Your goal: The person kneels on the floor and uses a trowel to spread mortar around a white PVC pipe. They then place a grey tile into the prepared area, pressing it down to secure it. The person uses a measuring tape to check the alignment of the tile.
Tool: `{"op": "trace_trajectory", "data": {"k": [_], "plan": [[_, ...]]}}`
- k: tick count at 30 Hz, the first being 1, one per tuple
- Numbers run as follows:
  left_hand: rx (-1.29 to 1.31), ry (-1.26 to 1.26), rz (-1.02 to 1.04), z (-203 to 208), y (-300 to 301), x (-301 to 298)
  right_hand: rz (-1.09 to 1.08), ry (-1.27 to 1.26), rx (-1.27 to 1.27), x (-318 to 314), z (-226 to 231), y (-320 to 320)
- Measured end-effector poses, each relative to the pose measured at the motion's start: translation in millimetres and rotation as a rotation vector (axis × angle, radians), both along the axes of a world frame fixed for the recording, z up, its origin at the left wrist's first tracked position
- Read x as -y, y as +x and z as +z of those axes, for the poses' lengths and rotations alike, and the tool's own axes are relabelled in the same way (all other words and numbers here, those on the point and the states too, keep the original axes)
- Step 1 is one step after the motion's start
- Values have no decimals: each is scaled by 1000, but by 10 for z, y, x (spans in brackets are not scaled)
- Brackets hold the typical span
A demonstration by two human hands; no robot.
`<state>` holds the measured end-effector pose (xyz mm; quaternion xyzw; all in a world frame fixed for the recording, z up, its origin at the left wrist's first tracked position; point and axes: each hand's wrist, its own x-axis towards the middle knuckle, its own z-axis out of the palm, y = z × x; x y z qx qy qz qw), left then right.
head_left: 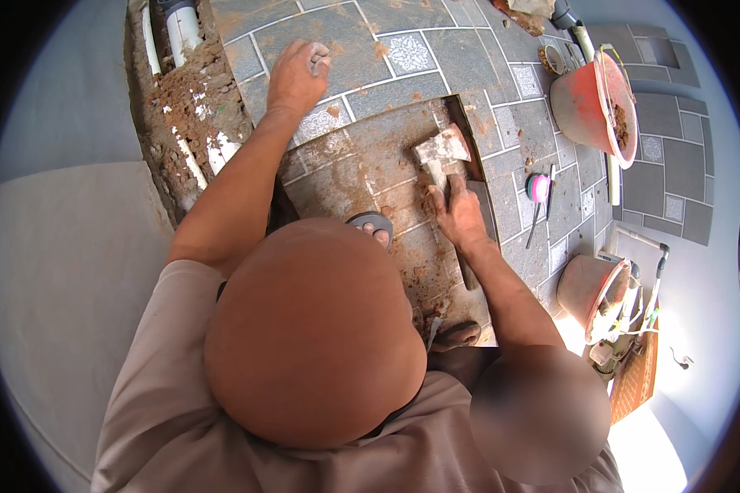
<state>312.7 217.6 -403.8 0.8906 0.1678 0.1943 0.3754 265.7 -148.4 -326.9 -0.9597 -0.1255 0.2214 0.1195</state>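
My left hand [298, 78] is curled over the grey floor tiles [325, 41], its fingertips pale with dust. Whether anything small sits inside the fingers cannot be made out. My right hand [460, 218] grips a hand tool [443, 148] by its handle, over a dirty, sunken strip of tiles [337, 181]. The tool's flared head is caked with whitish mortar, so its exact kind is unclear. A dark, rounded bar [468, 274] shows below that hand, perhaps the handle's end. Dark edging borders the sunken strip near the tool head.
An open trench [185, 107] with soil and white pipes [183, 29] runs along the left wall. A red bucket [580, 111] holding brown material stands at right, another bucket [585, 287] nearer. A pink-and-white roll [538, 188] lies between them. My sandalled foot [372, 227] rests on the strip.
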Motion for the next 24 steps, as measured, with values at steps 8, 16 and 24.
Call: {"op": "trace_trajectory", "data": {"k": [8, 16, 24], "plan": [[134, 144, -2, -136, 35, -18, -36, 90, 185, -156, -554, 307], [141, 146, -17, -104, 30, -4, -14, 34, 220, -224, -619, 454], [76, 35, -41, -58, 19, 7, -88, 1, 225, -174, -691, 443]]}}
